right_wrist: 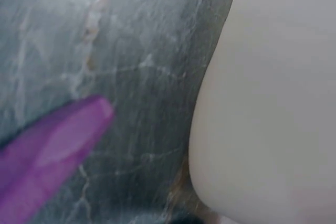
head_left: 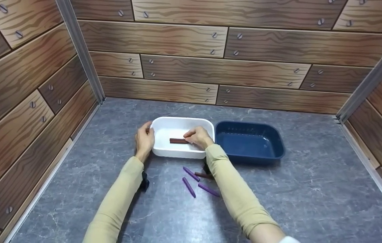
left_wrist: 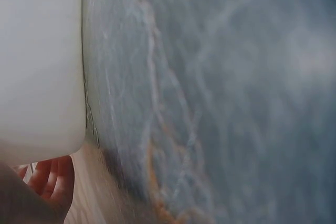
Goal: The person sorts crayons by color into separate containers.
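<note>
Head view, white tub (head_left: 165,153), brown sticks (head_left: 177,141) inside, blue tub (head_left: 245,145)

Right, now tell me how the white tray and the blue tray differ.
The white tray holds brown sticks; the blue tray shows none. The left hand touches the white tray; neither hand touches the blue tray. Both have rounded corners and rest on the grey marbled surface.

Wht tub (head_left: 177,154), dk-blue tub (head_left: 241,141), purple sticks (head_left: 188,187), brn sticks (head_left: 177,141), gry marbled surface (head_left: 305,175), brn woodgrain walls (head_left: 262,44)
</note>
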{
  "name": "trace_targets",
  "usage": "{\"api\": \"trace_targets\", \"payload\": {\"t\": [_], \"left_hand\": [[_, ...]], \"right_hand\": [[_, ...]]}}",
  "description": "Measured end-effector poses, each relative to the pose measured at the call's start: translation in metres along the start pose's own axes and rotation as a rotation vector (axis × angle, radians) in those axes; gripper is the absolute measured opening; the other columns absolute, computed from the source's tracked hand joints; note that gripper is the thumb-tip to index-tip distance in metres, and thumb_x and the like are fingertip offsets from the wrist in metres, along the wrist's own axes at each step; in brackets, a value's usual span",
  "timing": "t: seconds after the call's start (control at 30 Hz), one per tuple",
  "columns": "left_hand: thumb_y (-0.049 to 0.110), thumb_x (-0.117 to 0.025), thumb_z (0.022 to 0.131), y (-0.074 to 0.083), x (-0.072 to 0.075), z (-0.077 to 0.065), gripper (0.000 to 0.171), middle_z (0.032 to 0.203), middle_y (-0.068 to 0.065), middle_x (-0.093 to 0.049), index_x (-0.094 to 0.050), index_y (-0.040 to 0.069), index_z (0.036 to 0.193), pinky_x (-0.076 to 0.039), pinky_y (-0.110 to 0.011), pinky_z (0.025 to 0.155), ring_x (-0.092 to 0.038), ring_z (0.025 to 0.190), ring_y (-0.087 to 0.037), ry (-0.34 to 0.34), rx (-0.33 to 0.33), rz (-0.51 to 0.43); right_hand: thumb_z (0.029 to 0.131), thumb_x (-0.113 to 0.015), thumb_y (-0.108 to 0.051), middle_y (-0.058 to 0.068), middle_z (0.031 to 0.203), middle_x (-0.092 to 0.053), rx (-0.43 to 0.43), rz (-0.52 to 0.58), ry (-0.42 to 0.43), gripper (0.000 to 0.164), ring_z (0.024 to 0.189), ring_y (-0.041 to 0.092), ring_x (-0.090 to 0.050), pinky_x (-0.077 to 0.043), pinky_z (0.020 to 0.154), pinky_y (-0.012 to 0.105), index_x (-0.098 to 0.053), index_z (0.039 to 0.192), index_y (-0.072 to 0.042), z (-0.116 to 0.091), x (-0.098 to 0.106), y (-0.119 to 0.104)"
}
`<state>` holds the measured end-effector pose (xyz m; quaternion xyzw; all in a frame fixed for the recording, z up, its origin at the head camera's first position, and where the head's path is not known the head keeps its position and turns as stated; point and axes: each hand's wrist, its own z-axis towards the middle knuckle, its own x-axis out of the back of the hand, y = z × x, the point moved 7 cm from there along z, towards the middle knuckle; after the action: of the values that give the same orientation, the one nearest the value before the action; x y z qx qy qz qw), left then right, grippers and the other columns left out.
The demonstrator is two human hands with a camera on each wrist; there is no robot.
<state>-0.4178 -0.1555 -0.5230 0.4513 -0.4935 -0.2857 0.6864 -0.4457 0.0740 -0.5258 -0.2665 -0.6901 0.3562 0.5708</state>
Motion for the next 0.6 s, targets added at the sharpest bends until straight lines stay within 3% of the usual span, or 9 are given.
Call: {"api": "trace_targets", "payload": {"t": [0.17, 0.37, 0.47, 0.6], "left_hand": [[0.015, -0.048, 0.101, 0.001, 0.0, 0.0, 0.038, 0.116, -0.016, -0.066, -0.057, 0.009, 0.137, -0.047, -0.043, 0.092, -0.062, 0.105, -0.028, -0.001, -0.009, -0.003], [0.014, -0.049, 0.1, 0.001, 0.001, 0.0, 0.037, 0.112, -0.016, -0.067, -0.058, 0.008, 0.135, -0.047, -0.042, 0.09, -0.062, 0.101, -0.029, 0.009, -0.017, -0.011], [0.014, -0.049, 0.099, 0.001, 0.002, 0.0, 0.037, 0.111, -0.016, -0.068, -0.059, 0.009, 0.135, -0.047, -0.041, 0.09, -0.062, 0.101, -0.029, 0.019, -0.013, -0.001], [0.015, -0.048, 0.1, 0.002, 0.0, 0.001, 0.037, 0.112, -0.016, -0.067, -0.058, 0.009, 0.136, -0.047, -0.042, 0.091, -0.062, 0.101, -0.029, 0.012, -0.013, 0.004]], "right_hand": [[0.084, -0.072, -0.005, 0.003, 0.082, -0.069, -0.023, 0.028, -0.014, 0.019, 0.068, 0.009, -0.052, -0.041, 0.06, 0.017, -0.076, 0.101, 0.001, 0.0, 0.001, 0.001], [0.086, -0.07, -0.005, -0.002, 0.073, -0.062, -0.097, 0.135, -0.063, 0.022, 0.064, 0.01, -0.053, -0.048, 0.061, 0.023, -0.074, 0.107, 0.001, -0.001, 0.002, 0.003], [0.086, -0.069, -0.005, 0.002, 0.08, -0.066, -0.086, 0.163, -0.089, 0.026, 0.068, 0.013, -0.057, -0.053, 0.067, 0.029, -0.072, 0.11, 0.002, -0.003, 0.004, 0.0], [0.087, -0.069, -0.005, 0.012, 0.102, -0.073, -0.026, 0.175, -0.099, 0.028, 0.085, 0.017, -0.066, -0.056, 0.083, 0.036, -0.071, 0.113, 0.004, -0.004, 0.01, -0.009]]}}
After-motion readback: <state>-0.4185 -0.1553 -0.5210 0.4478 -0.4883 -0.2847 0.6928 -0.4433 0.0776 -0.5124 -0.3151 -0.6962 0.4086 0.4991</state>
